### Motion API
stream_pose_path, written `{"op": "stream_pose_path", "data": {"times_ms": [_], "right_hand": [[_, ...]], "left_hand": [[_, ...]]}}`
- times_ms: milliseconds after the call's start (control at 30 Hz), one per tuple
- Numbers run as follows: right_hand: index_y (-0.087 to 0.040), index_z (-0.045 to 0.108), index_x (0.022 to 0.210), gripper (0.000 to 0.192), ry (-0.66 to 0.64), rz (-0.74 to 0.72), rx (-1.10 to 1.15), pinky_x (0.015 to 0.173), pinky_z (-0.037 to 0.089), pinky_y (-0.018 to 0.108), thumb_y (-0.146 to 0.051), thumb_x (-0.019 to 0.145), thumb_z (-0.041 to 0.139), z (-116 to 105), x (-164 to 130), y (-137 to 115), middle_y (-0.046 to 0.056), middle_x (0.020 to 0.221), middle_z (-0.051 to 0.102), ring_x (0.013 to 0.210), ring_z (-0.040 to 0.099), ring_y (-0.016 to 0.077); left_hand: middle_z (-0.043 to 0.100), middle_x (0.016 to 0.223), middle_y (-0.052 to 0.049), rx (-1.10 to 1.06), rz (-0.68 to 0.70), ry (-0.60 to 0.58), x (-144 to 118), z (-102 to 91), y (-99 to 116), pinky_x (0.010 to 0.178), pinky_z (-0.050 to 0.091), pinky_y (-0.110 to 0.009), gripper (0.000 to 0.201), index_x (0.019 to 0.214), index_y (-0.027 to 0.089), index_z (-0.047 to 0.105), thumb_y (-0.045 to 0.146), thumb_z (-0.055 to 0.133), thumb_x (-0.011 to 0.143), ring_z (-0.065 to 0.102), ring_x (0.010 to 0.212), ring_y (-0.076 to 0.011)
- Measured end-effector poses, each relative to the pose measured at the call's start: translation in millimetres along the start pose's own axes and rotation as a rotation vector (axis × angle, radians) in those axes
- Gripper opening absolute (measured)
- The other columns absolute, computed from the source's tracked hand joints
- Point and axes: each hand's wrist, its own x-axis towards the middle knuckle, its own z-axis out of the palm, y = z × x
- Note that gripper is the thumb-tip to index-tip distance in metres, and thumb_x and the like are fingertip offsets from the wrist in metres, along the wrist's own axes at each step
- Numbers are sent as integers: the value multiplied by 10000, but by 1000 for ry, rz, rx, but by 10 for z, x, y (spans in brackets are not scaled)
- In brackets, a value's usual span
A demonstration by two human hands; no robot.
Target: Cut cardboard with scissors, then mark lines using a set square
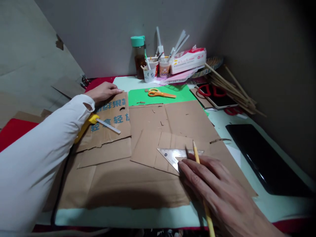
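My left hand (105,91) reaches to the far edge of a printed cardboard piece (111,140) with blue characters, its fingers closed at that edge. Beneath my left forearm lies a yellow hot glue gun (92,119) with a pale glue stick poking out. My right hand (212,181) has a yellow pencil (196,151) between its fingers, tip pointing away. The same hand's fingertips rest on a clear triangular set square (170,157), which lies over a smaller cardboard piece (145,148). Under everything spreads a large cardboard sheet (118,187).
Orange scissors (160,93) lie on green paper (134,97). Behind stand a bottle (139,59), paper cups (149,75) with sticks, and a tissue pack (189,62). At right are red-handled scissors (218,91), wooden sticks (229,87) and a black tablet-like slab (266,158). A dark cord (60,184) runs left.
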Motion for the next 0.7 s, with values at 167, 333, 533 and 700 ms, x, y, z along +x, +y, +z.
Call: {"op": "stream_pose_path", "data": {"times_ms": [167, 333, 533, 700], "right_hand": [[-82, 441, 1480, 516, -67, -3, 27, 996, 545, 458, -94, 979, 316, -6, -158, 70, 82, 1434, 596, 1337, 484, 288], [-67, 300, 1561, 618, -127, -33, 30, 1033, 539, 507, -126, 950, 369, -45, -395, 112, 94, 1582, 417, 1439, 367, 335], [-126, 215, 1596, 612, -199, -51, -68, 1065, 535, 419, -105, 989, 295, -120, -493, 129, 20, 1650, 290, 1499, 270, 289], [-107, 254, 1579, 591, -151, -98, 73, 1157, 440, 407, -44, 993, 291, -94, -307, 56, 45, 1600, 399, 1515, 230, 256]], "left_hand": [[668, 902, -49, 214, 125, -7, 4, 11, 81, 775, 470, -366, 366, 1045, 149, 662, 479, 590, 904, 602, 791, -187], [616, 1252, -123, 328, 388, -88, -290, 3, 457, 1048, 323, -477, 611, 1304, 40, 599, 508, 483, 930, 510, 1268, -353], [465, 1463, -135, 403, 624, -100, -996, -4, 751, 1086, 323, -508, 659, 1311, 54, 599, 560, 333, 983, 423, 1372, -358], [595, 1298, -126, 400, 763, 61, -2009, 448, 1203, 951, 471, -450, 307, 1218, 120, 642, 221, 433, 1017, 550, 1159, -271]]}}
